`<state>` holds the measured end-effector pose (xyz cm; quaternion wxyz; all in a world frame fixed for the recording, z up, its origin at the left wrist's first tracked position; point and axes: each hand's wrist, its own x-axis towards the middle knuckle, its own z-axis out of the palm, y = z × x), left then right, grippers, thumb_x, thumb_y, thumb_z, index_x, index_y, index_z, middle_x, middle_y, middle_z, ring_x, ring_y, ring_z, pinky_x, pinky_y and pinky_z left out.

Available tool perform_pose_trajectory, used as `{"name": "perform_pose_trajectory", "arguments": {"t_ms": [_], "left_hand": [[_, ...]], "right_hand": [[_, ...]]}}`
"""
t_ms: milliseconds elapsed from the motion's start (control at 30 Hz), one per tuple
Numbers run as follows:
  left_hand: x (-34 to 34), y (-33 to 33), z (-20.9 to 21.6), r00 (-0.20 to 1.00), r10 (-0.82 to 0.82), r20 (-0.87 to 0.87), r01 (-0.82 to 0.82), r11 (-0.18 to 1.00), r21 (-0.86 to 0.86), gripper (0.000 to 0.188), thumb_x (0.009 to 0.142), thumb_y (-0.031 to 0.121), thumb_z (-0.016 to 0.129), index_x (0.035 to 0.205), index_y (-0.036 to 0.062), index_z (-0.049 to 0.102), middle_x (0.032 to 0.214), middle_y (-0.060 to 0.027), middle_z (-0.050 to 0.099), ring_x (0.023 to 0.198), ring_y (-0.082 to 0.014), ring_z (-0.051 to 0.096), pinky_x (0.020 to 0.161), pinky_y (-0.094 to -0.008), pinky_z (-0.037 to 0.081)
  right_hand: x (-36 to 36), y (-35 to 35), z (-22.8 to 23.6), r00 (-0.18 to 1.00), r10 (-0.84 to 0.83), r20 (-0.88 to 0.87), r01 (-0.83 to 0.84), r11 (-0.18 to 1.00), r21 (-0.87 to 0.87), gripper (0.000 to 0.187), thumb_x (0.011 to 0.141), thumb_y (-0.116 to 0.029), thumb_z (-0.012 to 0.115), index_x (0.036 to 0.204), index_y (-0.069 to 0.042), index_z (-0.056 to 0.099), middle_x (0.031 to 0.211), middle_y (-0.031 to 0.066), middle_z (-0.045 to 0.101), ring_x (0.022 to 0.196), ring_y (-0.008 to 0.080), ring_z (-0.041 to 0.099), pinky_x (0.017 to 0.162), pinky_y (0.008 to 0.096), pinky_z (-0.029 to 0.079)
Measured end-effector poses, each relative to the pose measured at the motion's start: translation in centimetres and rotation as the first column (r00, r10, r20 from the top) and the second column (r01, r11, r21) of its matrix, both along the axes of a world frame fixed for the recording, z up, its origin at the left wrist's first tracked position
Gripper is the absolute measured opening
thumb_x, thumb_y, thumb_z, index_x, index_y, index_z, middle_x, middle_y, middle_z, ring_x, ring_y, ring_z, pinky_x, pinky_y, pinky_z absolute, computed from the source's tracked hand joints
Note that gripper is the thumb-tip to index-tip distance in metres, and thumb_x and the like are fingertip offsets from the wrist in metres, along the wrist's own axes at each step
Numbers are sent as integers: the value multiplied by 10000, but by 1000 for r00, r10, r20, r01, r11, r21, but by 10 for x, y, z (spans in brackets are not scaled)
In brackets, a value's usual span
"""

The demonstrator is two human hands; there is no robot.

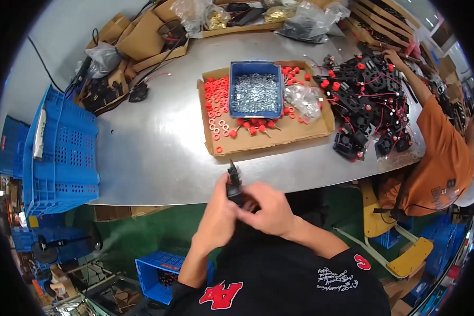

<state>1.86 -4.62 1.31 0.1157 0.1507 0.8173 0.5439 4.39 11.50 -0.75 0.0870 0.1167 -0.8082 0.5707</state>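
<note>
Left hand [218, 213]: closed around the small black part [234, 185], from the left.
Right hand [266, 208]: fingers are pinched on the same part, from the right.
Where: the part is held up at the near edge of the metal table [152, 152].
Doing it well: the part is best kept steady and turned slowly.
Look: black, small, with a thin pointed top.

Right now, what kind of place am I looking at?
Most likely a small assembly workshop: a metal worktable, a blue bin of silvery washers on a cardboard tray of red parts, and a heap of black wired parts.
</note>
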Motion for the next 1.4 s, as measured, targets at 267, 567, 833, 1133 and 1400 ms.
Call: {"name": "perform_pose_trajectory", "arguments": {"t_ms": [267, 567, 833, 1133, 1400], "left_hand": [[2, 4, -25, 945, 132, 299, -217, 938, 270, 385, 1008, 311, 580, 1234, 8, 508, 926, -31, 546, 837, -100, 516, 784, -268, 440], [18, 9, -44, 825, 112, 554, -399, 809, 432, 426, 1058, 421, 425, 979, 45, 610, 798, -27, 583, 750, -113, 546, 717, -256, 440], [17, 8, -35, 805, -132, 579, -256, 803, 539, 263, 981, 233, 538, 912, 10, 658, 863, -40, 642, 770, -103, 567, 672, -259, 443], [13, 29, -16, 892, 48, 449, -276, 845, 457, 355, 1046, 213, 476, 1235, -40, 637, 1007, -47, 679, 891, -91, 589, 824, -248, 459], [14, 0, -34, 832, -9, 555, -344, 776, 528, 333, 1053, 225, 506, 1197, -38, 652, 973, -29, 671, 876, -71, 613, 790, -225, 484]], "right_hand": [[-81, 120, 24, 903, -371, -215, 428, 824, 372, 125, 883, -98, 665, 955, -1, 698, 852, 144, 686, 726, 278, 666, 679, 364, 527], [-140, 122, -11, 929, -280, -240, 366, 623, 691, 148, 854, -139, 672, 918, -7, 696, 879, 186, 670, 845, 393, 650, 770, 477, 514], [-129, 125, -5, 911, -357, -205, 404, 677, 615, 195, 824, -119, 684, 968, 9, 654, 887, 183, 664, 772, 329, 668, 721, 423, 528], [-39, 47, 13, 980, 180, -82, -172, 980, 98, 279, 780, -73, 785, 1052, -29, 737, 969, 105, 718, 919, 255, 693, 834, 352, 551], [-89, 34, 35, 904, 414, 109, -421, 905, 57, 182, 808, -94, 741, 981, -43, 721, 956, 93, 715, 935, 265, 674, 814, 403, 528]]}}
